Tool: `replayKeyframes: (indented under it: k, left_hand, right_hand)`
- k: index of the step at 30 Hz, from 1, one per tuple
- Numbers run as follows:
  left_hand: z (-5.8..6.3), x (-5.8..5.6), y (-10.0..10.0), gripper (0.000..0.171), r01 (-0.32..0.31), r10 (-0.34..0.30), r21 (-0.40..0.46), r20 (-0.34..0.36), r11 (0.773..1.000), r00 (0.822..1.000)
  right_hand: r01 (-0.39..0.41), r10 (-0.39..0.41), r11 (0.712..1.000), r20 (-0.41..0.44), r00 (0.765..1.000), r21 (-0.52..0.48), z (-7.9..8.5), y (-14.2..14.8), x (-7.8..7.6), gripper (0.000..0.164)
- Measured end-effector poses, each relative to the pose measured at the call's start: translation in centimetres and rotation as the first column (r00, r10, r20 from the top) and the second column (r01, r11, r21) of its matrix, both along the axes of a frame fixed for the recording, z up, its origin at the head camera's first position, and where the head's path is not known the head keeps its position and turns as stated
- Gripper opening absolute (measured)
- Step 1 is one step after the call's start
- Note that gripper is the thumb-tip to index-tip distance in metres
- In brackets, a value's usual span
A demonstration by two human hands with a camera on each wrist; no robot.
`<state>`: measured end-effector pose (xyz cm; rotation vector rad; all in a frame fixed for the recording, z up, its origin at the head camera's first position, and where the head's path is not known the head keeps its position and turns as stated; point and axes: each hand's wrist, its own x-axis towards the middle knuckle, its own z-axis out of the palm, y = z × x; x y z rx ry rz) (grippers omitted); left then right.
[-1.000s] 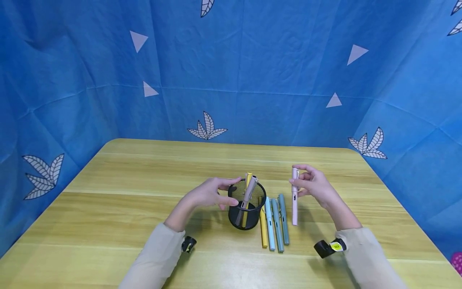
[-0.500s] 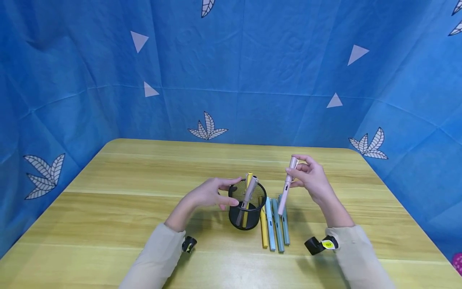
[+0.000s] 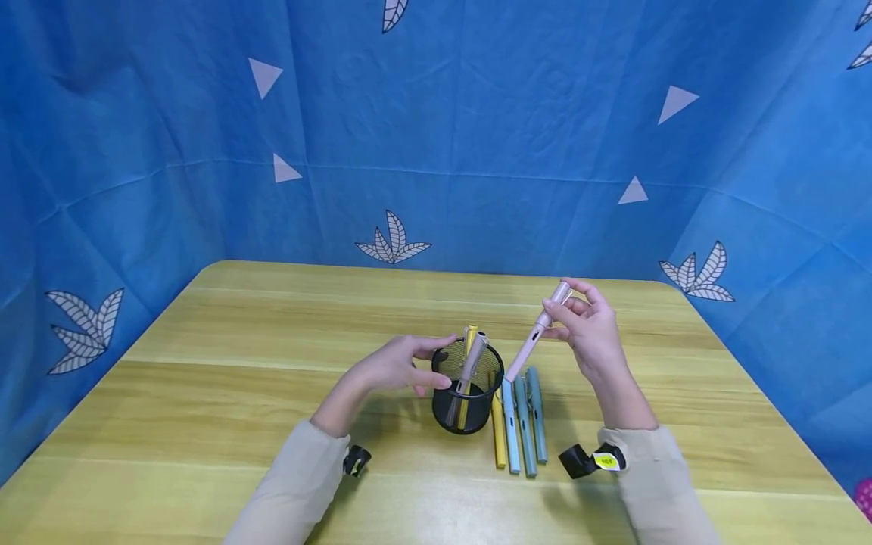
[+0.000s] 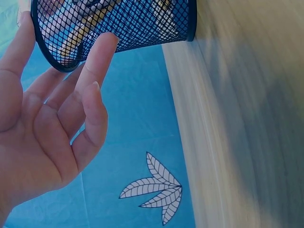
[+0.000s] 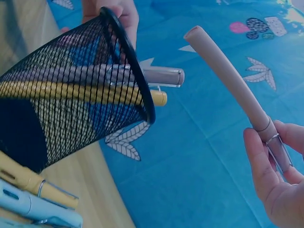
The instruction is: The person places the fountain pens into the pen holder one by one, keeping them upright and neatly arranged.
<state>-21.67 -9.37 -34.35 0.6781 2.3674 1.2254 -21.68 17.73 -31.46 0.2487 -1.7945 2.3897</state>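
One yellow label [image 3: 605, 461] on the black right wrist camera [image 3: 577, 461], print on it too small to read. No brand legible on the pens.

Containers: black mesh cup [image 3: 482, 412], upright on the wood-grain table [image 3: 272, 401]. Two pens in it, standing yellow pen [image 3: 471, 333] and grayish pen [image 3: 475, 354], both tops poking out above the rim. Just right of the cup, four pens lying side by side: lying yellow pen [image 3: 499, 435], light blue pen [image 3: 510, 428], then two teal pens [image 3: 531, 424].

Left hand [image 3: 388, 365]: grasping the mesh cup, thumb and fingers parted around the rim on its left side. Right hand [image 3: 591, 329]: pinching the pale pink pen [image 3: 523, 356] near its clip end, other fingers bent. Pen is up off the table, tilted, free end pointing down toward the cup, near the rim but apart from it. Blue printed cloth [image 3: 409, 113] behind.
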Motion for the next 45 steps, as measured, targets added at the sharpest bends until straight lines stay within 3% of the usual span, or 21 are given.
replayKeyframes:
  k: [10,20,25,36,45]
  left_hand:
    - [0.1,0.0,0.0,0.068,0.001,-0.001,-0.004,-0.015,1.000,1.000]
    - [0.0,0.0,0.1,0.068,-0.003,0.003,-0.015,-0.001,1.000,1.000]
    - [0.1,0.1,0.0,0.068,0.000,0.000,-0.023,-0.012,1.000,1.000]
    - [-0.1,0.1,0.0,0.069,0.003,-0.003,-0.010,-0.010,1.000,1.000]
    - [0.1,-0.1,0.1,0.068,0.010,-0.010,-0.008,-0.017,1.000,1.000]
  right_hand:
    - [-0.004,0.000,0.999,-0.070,0.998,-0.052,0.8,-1.3,-0.1,0.034]
    - [0.071,-0.072,0.997,-0.120,0.990,-0.011,0.9,-2.5,0.2,0.035]
    - [0.063,-0.062,0.998,-0.147,0.987,-0.003,0.8,-2.9,0.3,0.037]
    - [0.129,-0.075,0.966,-0.234,0.969,0.225,-0.1,-3.4,0.0,0.042]
    - [0.140,-0.050,0.934,-0.268,0.962,0.330,-0.6,-3.6,0.2,0.034]
